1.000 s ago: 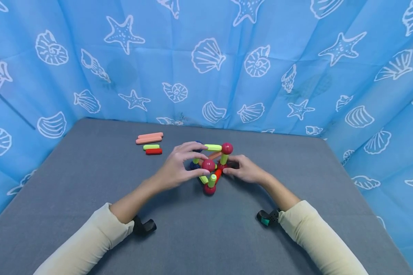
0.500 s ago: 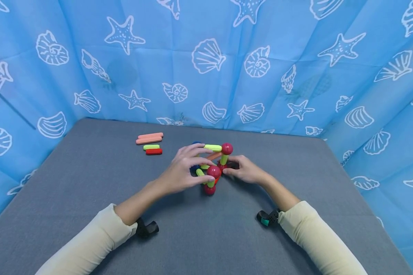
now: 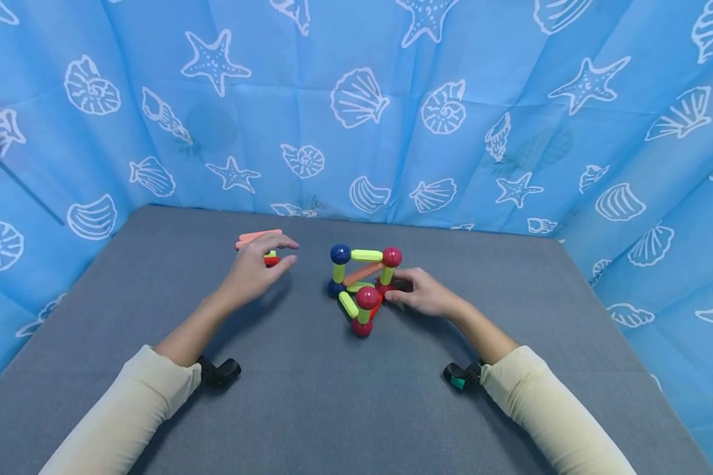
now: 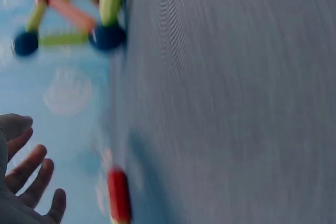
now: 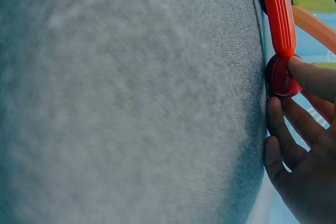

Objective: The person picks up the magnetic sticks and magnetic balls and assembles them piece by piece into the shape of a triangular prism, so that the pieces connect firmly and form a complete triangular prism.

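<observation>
- Your left hand hovers over the loose sticks at the far left of the grey worktop; its grip is loosely spread, fingers relaxed, with nothing in it.
- The red stick lies just under those fingertips. In the head view you cannot tell whether they touch it, and the left wrist view shows the red stick lying apart from the open fingers.
- A green stick sits just beyond it, mostly hidden by the hand, and a pair of salmon sticks lies on the far side. Each long axis runs left to right across the worktop, roughly crosswise to your reaching fingers.
- Your right hand rests against the right side of the ball-and-stick frame at the centre of the worktop. Its thumb and fingers are curled round a red ball at the base, where an orange-red stick joins it.
- The frame lies well to the right of your left hand, so the loose sticks are the left hand's reach and the frame the right's.
- Blue cloth printed with shells and starfish hangs behind the worktop.
</observation>
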A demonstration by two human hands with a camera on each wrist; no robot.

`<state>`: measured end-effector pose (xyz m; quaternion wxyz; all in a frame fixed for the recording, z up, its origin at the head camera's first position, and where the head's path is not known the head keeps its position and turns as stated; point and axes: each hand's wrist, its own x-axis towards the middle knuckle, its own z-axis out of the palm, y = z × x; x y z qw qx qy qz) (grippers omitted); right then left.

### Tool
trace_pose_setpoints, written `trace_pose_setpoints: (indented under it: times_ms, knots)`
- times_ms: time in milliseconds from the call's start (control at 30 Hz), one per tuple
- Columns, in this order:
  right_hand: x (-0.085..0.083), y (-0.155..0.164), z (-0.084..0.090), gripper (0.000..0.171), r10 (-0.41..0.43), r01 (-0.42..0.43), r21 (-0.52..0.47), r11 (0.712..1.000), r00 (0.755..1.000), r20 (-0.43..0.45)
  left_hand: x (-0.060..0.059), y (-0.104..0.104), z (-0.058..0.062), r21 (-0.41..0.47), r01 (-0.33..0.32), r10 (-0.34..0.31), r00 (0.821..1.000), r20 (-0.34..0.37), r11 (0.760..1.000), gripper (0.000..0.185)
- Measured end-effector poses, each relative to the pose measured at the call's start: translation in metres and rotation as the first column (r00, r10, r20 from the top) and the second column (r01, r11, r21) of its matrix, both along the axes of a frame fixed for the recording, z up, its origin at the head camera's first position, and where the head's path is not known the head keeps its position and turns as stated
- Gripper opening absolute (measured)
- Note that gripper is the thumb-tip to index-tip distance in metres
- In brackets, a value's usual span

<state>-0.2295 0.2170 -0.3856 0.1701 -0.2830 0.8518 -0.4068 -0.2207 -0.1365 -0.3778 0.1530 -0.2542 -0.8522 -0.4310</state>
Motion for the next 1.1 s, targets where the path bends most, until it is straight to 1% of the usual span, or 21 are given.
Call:
trace_pose_setpoints:
  times_ms: [100, 200, 300, 400, 467, 567, 700, 833, 900, 967, 1033, 1100]
  knots:
    - [0.000, 0.001, -0.001, 0.037, -0.001, 0.001, -0.002, 1.000, 1.000, -0.003, -0.010, -0.022, -0.009, 0.003, -0.078, 0.078, 0.995, 0.066, 0.997, 0.022]
    - [0.000, 0.001, -0.001, 0.038, 0.005, -0.005, -0.005, 1.000, 1.000, -0.009, -0.018, -0.040, -0.016, -0.023, -0.153, 0.154, 0.981, 0.120, 0.988, 0.025]
    - [0.000, 0.001, -0.001, 0.038, 0.006, -0.006, -0.004, 1.000, 1.000, -0.011, -0.025, -0.055, -0.023, -0.057, -0.225, 0.231, 0.964, 0.132, 0.973, 0.027]
    - [0.000, 0.001, 0.000, 0.039, 0.004, -0.004, -0.006, 1.000, 1.000, -0.004, -0.031, -0.066, -0.026, -0.090, -0.283, 0.294, 0.943, 0.155, 0.955, 0.027]
    - [0.000, 0.001, 0.000, 0.039, 0.004, -0.004, -0.006, 1.000, 1.000, -0.002, -0.035, -0.070, -0.027, -0.121, -0.301, 0.319, 0.930, 0.184, 0.946, 0.027]
    - [0.000, 0.001, 0.000, 0.039, 0.003, -0.003, -0.005, 1.000, 1.000, 0.000, -0.040, -0.073, -0.026, -0.174, -0.305, 0.340, 0.910, 0.236, 0.936, 0.027]
    - [0.000, 0.000, -0.001, 0.039, 0.007, -0.007, -0.006, 1.000, 1.000, -0.005, -0.045, -0.074, -0.025, -0.228, -0.299, 0.356, 0.894, 0.274, 0.927, 0.027]
    - [0.000, -0.001, -0.003, 0.038, 0.007, -0.007, -0.009, 1.000, 1.000, -0.018, -0.047, -0.074, -0.023, -0.253, -0.293, 0.359, 0.891, 0.279, 0.922, 0.024]
    - [-0.001, -0.001, -0.004, 0.037, 0.015, -0.015, -0.011, 1.000, 0.999, -0.037, -0.045, -0.074, -0.021, -0.231, -0.287, 0.346, 0.894, 0.285, 0.930, 0.024]
    - [-0.001, 0.000, -0.005, 0.036, 0.019, -0.020, -0.016, 1.000, 0.998, -0.052, -0.043, -0.072, -0.019, -0.177, -0.277, 0.318, 0.905, 0.283, 0.944, 0.026]
    - [-0.002, 0.001, -0.006, 0.035, 0.023, -0.025, -0.023, 0.999, 0.998, -0.063, -0.041, -0.070, -0.016, -0.098, -0.263, 0.280, 0.921, 0.269, 0.960, 0.029]
    - [-0.002, 0.001, -0.006, 0.035, 0.022, -0.024, -0.025, 0.999, 0.997, -0.068, -0.039, -0.067, -0.011, -0.021, -0.251, 0.248, 0.934, 0.255, 0.968, 0.031]
